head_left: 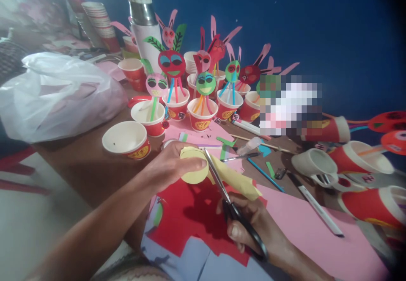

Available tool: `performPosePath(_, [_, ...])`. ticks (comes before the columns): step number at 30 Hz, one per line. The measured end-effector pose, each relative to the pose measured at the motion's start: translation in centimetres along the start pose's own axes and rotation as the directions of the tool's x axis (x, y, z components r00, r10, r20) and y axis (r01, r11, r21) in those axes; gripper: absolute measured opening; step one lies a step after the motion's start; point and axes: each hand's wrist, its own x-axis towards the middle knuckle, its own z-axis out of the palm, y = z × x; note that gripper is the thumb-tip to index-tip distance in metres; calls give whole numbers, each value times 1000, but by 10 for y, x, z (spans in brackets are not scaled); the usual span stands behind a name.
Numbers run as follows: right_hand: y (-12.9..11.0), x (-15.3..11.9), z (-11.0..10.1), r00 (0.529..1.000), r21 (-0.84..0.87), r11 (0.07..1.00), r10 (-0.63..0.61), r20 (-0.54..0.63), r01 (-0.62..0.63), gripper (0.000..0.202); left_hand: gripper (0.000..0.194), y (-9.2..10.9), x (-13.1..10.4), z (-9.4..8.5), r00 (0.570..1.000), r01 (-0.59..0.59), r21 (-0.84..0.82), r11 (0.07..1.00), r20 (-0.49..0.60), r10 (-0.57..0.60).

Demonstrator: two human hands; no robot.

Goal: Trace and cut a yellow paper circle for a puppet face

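My left hand (177,162) pinches a piece of yellow paper (192,174), its thumb lying on a rounded part. A loose strip of the same paper (237,177) trails off to the right. In my right hand (250,217) is a pair of scissors (222,183) with black handles, fingers through the loops. The blades point up and away, touching the right edge of the rounded yellow part. Below both hands lies red paper (196,213) with cut edges, on top of pale blue sheets (190,260).
Behind stand red paper cups (203,118) with paper faces on straws. An unadorned paper cup (125,139) sits left, by a white plastic bag (60,95). Rightward lie pink paper (317,230), a marker (320,211), a white mug (314,164) and tipped cups (368,207).
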Motion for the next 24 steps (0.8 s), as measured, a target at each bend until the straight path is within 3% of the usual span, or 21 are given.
performPosePath(6, [-5,1,2,1000,-7,1000,13,-8,-13,43,8,4,-1,2,1000,1,52,999,14,-2])
performPosePath(16, [-6,2,2,998,-38,997,-64,-6,64,30,8,4,1,3,999,-11,100,995,40,7])
performPosePath(24, [-5,0,4,999,-17,999,-42,-11,42,33,10,-6,4,1,998,-57,86,995,18,56])
